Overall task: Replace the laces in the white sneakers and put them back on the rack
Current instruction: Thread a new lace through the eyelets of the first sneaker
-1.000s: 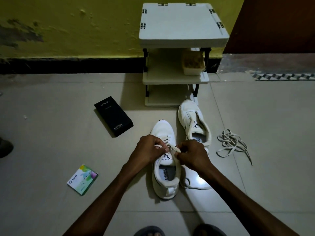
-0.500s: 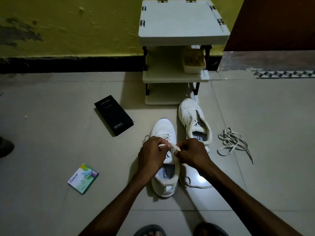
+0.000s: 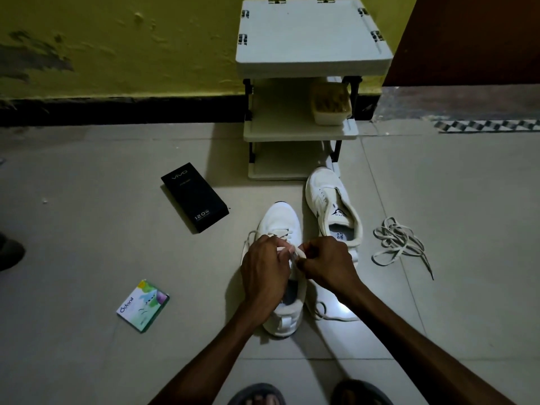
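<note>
L hand covered tongue + upper eyelets of near sneaker. Ends of lace buried in both grips. R hand masked heel of far sneaker; insole print part-hidden. Left frame edge clipped dark object, ID unknown. Contents of container too dim to tell. Bottom edge cut off footwear.

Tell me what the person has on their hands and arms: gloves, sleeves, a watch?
Nothing visible. The left hand and right hand are bare, without gloves. Both forearms are uncovered to the frame's edge: no sleeve, watch or band. Dim light could hide a thin ring.
</note>
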The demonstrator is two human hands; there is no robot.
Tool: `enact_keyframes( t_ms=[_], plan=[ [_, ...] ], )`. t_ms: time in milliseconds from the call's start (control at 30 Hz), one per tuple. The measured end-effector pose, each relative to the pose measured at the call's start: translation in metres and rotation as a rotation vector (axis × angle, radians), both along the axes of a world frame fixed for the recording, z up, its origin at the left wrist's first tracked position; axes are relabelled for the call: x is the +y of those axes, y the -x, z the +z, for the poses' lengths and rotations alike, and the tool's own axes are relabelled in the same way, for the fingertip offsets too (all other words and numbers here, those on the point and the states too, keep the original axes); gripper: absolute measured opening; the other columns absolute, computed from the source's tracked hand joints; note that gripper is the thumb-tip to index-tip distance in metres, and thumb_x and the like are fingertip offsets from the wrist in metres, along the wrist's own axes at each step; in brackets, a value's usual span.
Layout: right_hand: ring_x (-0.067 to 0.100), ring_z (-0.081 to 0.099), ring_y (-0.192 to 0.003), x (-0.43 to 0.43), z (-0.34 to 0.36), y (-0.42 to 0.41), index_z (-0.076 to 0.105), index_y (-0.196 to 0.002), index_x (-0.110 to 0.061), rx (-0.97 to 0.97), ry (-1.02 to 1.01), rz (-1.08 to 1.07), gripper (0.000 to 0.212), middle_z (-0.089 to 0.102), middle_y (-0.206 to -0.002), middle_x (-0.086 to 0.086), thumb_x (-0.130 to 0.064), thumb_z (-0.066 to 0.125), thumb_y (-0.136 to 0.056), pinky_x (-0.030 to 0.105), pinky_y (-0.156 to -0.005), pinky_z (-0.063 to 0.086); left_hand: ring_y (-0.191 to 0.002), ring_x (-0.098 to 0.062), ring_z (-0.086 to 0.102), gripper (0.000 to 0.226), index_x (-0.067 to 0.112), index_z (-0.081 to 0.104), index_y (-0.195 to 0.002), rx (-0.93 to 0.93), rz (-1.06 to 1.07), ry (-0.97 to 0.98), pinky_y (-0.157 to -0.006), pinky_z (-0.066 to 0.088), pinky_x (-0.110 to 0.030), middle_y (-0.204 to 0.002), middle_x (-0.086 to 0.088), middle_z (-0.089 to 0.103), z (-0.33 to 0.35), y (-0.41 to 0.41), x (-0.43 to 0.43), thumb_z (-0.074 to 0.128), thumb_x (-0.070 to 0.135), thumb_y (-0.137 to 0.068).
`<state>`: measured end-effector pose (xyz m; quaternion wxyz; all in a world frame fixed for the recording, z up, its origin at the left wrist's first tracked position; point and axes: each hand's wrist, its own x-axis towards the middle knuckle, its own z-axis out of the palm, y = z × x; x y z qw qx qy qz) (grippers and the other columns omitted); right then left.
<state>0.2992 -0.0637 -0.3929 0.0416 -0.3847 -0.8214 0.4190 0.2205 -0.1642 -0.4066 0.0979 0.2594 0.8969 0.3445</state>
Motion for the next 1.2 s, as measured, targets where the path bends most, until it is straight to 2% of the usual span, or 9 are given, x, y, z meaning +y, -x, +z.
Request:
enact_keyframes(
  t_ms=[100,233,367,500,667,833,967,1100,1200],
  plan=[
    [0.015,0.069,-0.066,0.001,-0.005,0.000,0.074,-0.080,-0.016,0.025,0.025,-0.010,0.009,0.071,-0.069,0.000,-0.025,0.075,-0.079,0.034,-0.070,0.058,-0.090,-0.011,0.062,0.005,0.023,0.071,-0.085,-0.007,0.021,-0.077,-0.072,0.037,-0.020,-0.093,0.007,0.069,0.002,-0.002,0.000,0.068,0.023,-0.088],
    [0.012,0.068,-0.065,0.002,-0.008,-0.001,0.074,-0.080,-0.020,0.022,-0.002,0.004,0.008,0.070,-0.067,-0.002,-0.027,0.075,-0.078,0.030,-0.068,0.057,-0.078,-0.007,0.064,0.011,0.022,0.072,-0.079,-0.014,-0.058,-0.114,-0.070,0.043,-0.018,-0.083,0.008,0.072,0.003,0.003,-0.004,0.069,0.016,-0.087],
    [0.016,0.068,-0.065,0.001,-0.008,0.001,0.074,-0.077,-0.017,0.023,-0.029,0.016,0.014,0.070,-0.065,0.001,-0.031,0.075,-0.079,0.029,-0.065,0.053,-0.080,-0.007,0.064,0.005,0.022,0.071,-0.085,-0.041,-0.098,-0.069,-0.069,0.040,-0.019,-0.082,0.009,0.072,0.004,0.010,-0.006,0.071,0.016,-0.085],
    [0.017,0.068,-0.065,0.001,-0.009,0.000,0.076,-0.081,-0.015,0.038,-0.034,0.044,0.011,0.071,-0.068,0.003,-0.026,0.075,-0.080,0.036,-0.069,0.056,-0.082,-0.010,0.065,0.016,0.024,0.063,-0.090,-0.097,-0.095,-0.063,-0.074,0.048,-0.025,-0.079,0.008,0.070,0.005,0.015,-0.004,0.072,0.014,-0.082],
    [0.016,0.069,-0.066,0.001,-0.010,-0.001,0.076,-0.084,-0.016,0.062,-0.050,0.073,0.009,0.073,-0.072,0.002,-0.024,0.073,-0.082,0.039,-0.071,0.057,-0.080,-0.009,0.061,0.032,0.027,0.045,-0.099,-0.076,-0.215,-0.061,-0.064,0.041,-0.005,-0.086,0.003,0.070,0.009,0.013,-0.004,0.069,0.010,-0.084],
    [0.013,0.067,-0.068,-0.004,-0.010,0.000,0.077,-0.084,-0.018,0.080,-0.193,0.107,0.009,0.074,-0.074,0.001,-0.024,0.070,-0.083,0.032,-0.071,0.055,-0.088,-0.014,0.064,0.035,0.021,0.041,-0.114,-0.008,-0.277,-0.052,-0.076,0.051,-0.021,-0.098,0.000,0.065,0.012,0.009,-0.005,0.064,0.012,-0.089],
    [0.015,0.068,-0.067,-0.004,-0.011,-0.002,0.077,-0.084,-0.015,0.118,-0.176,0.133,0.014,0.074,-0.075,0.002,-0.026,0.068,-0.085,0.036,-0.069,0.056,-0.091,-0.018,0.061,0.038,0.016,0.039,-0.121,0.041,-0.320,0.003,-0.079,0.053,-0.028,-0.105,-0.005,0.061,0.015,0.008,-0.004,0.061,0.012,-0.090],
    [0.014,0.068,-0.066,0.000,-0.011,-0.002,0.077,-0.084,-0.020,0.052,-0.138,0.203,0.024,0.073,-0.070,0.000,-0.039,0.063,-0.087,0.036,-0.071,0.055,-0.081,-0.017,0.059,0.039,0.019,0.037,-0.116,0.029,-0.319,0.011,-0.073,0.053,-0.031,-0.090,0.002,0.058,0.018,0.011,-0.001,0.062,0.011,-0.088],
    [0.017,0.071,-0.072,0.002,-0.011,-0.002,0.078,-0.095,-0.023,0.056,-0.061,0.208,0.016,0.075,-0.078,0.001,-0.025,0.064,-0.090,0.040,-0.075,0.056,-0.082,-0.017,0.064,0.049,0.026,0.034,-0.112,-0.044,-0.239,-0.012,-0.073,0.052,-0.032,-0.086,0.004,0.067,0.016,0.020,-0.002,0.070,0.012,-0.083]
  ],
)
